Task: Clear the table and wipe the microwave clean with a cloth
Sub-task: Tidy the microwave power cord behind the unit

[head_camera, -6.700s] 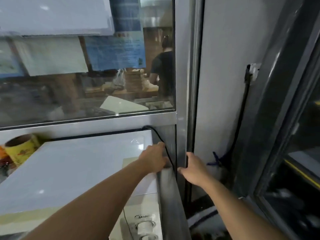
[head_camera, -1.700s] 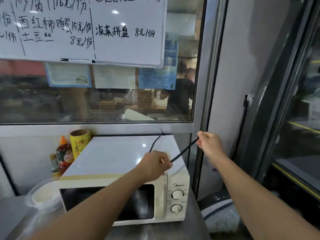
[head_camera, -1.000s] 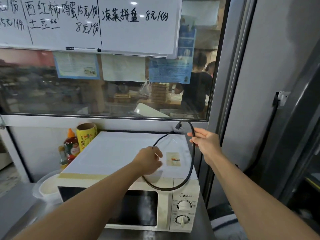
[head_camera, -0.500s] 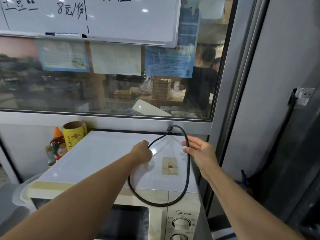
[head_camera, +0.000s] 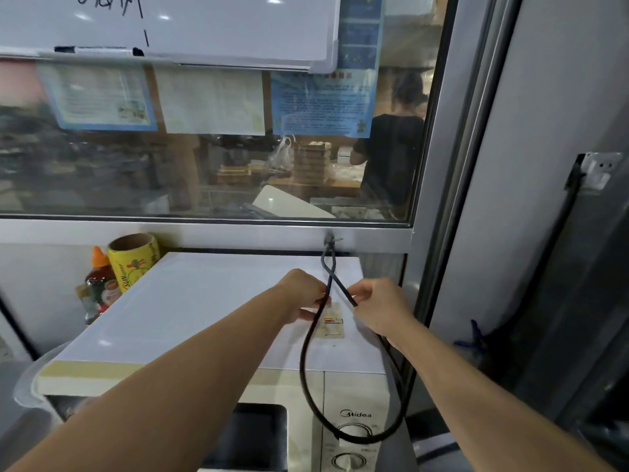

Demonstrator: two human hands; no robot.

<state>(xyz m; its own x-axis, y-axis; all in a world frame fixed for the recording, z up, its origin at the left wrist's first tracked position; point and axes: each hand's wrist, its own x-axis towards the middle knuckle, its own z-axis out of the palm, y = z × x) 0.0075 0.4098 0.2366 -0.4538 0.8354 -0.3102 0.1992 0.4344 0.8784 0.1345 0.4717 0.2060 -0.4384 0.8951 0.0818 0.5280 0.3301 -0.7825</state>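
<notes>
Both hands are pinching the black power cord over the white microwave (head_camera: pixel 204 311) on the desk — left hand (head_camera: pixel 301 294) and right hand (head_camera: pixel 377 306) each hold one crossed strand of the cord (head_camera: pixel 308 366), apparently looping it up so it's clear for wiping

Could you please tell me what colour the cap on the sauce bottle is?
Orange; the sauce bottle shows in the head view.

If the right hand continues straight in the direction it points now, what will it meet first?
Probably the left hand. The right hand, pinching the black power cord above the white microwave, points leftward at it; the cord's crossing strands lie between. Depth is unclear.
</notes>
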